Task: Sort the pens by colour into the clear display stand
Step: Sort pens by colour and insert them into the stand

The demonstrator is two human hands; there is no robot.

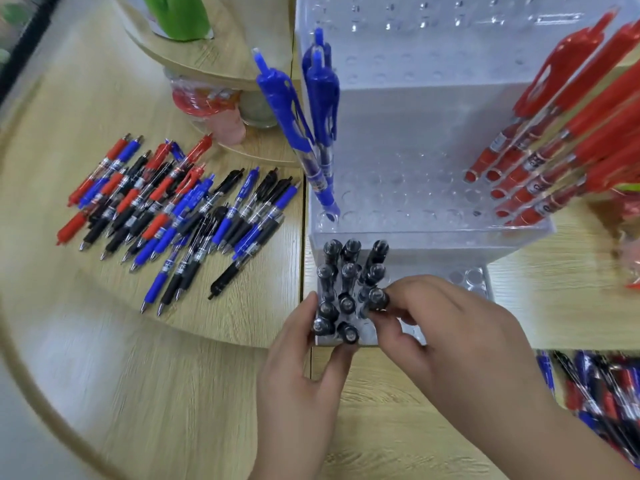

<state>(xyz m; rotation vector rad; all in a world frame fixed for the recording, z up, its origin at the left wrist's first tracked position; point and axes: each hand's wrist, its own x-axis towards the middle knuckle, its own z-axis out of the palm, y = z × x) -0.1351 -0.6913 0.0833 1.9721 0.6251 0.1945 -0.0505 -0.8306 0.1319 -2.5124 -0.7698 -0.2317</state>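
Black pens (349, 268) stand upright in the lowest front step of the clear display stand (415, 140), their tops facing up at me, directly under my hands. My right hand (457, 334) reaches in from the right, and its thumb and forefinger pinch the top of one black pen (377, 297) at the right edge of that cluster. My left hand (301, 375) is at the step's near left corner: the thumb lies against the left side and the fingers curl around the front edge, so it grips the stand. The two hands are close together, with only the cluster between them.

On the step above, blue pens (322, 109) lean in holes at the far left, and red pens (554, 140) fill holes at the far right, both well beyond my fingers. A loose pile of mixed pens (180, 209) lies on the wooden table (173, 375) to the left of the stand, out past my left hand. Another heap of pens (602, 393) sits at the lower right, beside my right forearm.
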